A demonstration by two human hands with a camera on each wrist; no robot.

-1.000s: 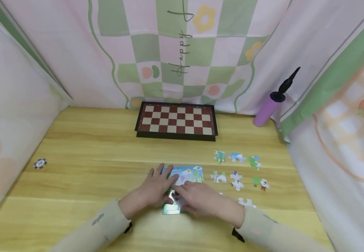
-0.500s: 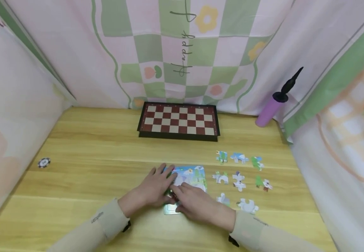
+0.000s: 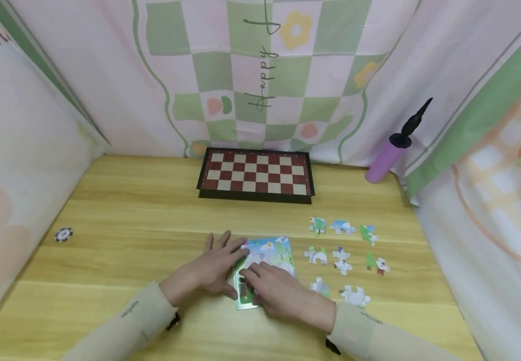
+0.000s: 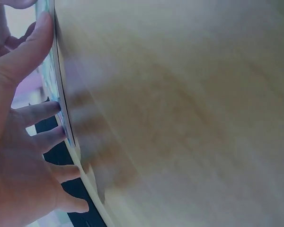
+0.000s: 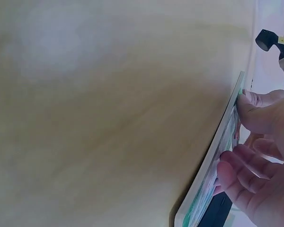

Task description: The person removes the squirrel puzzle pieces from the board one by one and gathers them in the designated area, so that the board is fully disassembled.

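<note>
A small jigsaw puzzle board (image 3: 267,255) with a bright, pastel picture lies on the wooden table between my hands. Spread along its left edge, my left hand (image 3: 212,268) touches the board with some fingertips, while the thumb reaches toward its lower left. My right hand (image 3: 283,291) lies over the board's lower right, fingers bent, pinching a small dark puzzle piece (image 3: 248,286) near the lower left corner; the fingers hide most of it. In the right wrist view the right thumb (image 5: 255,111) is at the board's near edge.
Several loose puzzle pieces (image 3: 342,227) lie in rows right of the board. Behind stands a folded chessboard (image 3: 255,173). A purple hand pump (image 3: 384,160) leans at the back right corner, and a poker chip (image 3: 63,234) lies far left. Printed curtains (image 3: 251,75) surround the table.
My left hand has shifted left, fingers spreading wider. The board has turned slightly, and its lower left corner shows dark green where glare was. My right hand has moved slightly left over the board.
</note>
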